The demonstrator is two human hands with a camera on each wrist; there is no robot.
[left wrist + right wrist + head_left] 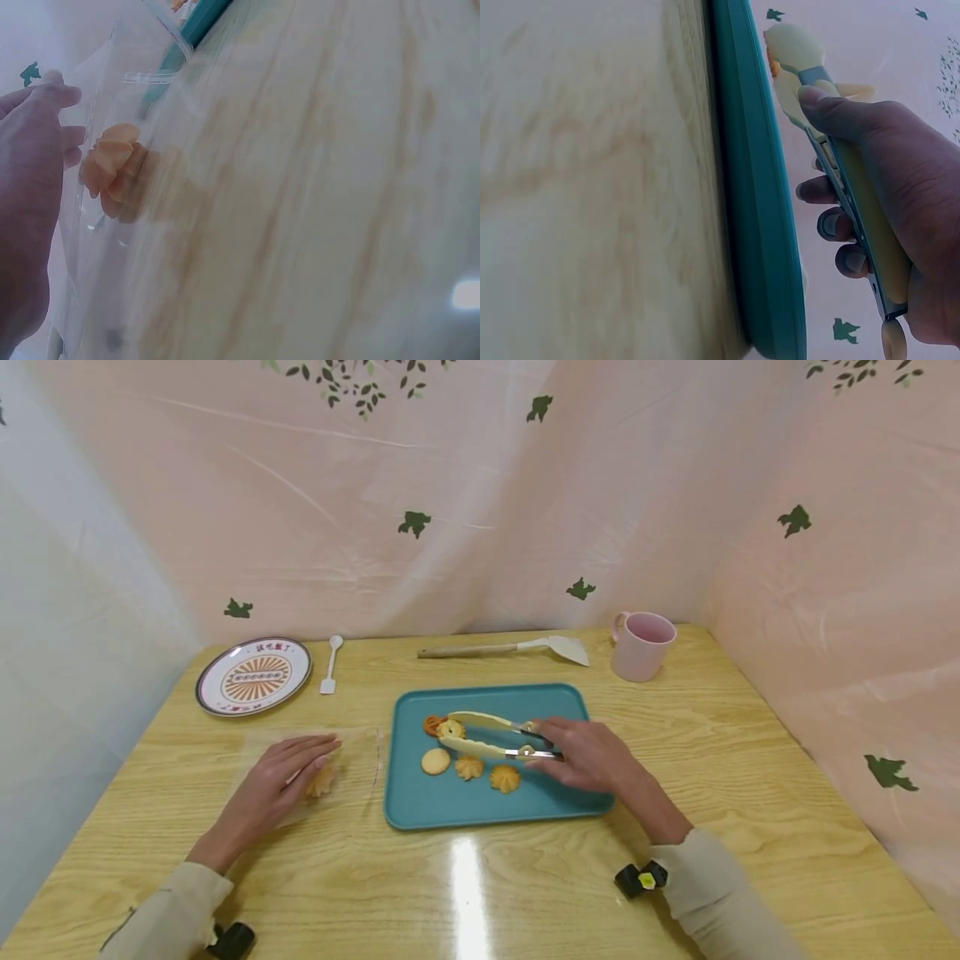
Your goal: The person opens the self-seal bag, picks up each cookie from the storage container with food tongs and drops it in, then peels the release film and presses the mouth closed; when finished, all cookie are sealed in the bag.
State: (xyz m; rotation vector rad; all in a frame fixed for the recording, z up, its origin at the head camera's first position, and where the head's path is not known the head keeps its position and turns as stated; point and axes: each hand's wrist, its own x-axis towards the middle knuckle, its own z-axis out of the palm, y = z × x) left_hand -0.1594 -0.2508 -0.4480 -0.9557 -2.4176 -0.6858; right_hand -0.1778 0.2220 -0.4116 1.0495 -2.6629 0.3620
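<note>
My right hand (581, 752) grips a pair of tongs (855, 202) with cream-coloured tips above the teal tray (487, 810). The tips reach either side of a pale flower-shaped cookie (450, 729); whether they squeeze it I cannot tell. Behind it lies a brown pretzel (431, 725). A round cookie (435, 762) and two golden flower-shaped cookies, one (469, 767) beside the other (505, 778), lie nearer on the tray. My left hand (281, 777) rests with extended fingers on a clear plastic bag (356, 768), whose mouth faces the tray. Inside are ridged golden cookies (116, 171).
A patterned plate (292, 681) and a small white spoon-like stick (332, 667) lie at the back left. A wooden-handled spatula (480, 650) lies behind the tray, with a pink mug (641, 652) at the back right. Fabric walls border the wooden table (360, 902).
</note>
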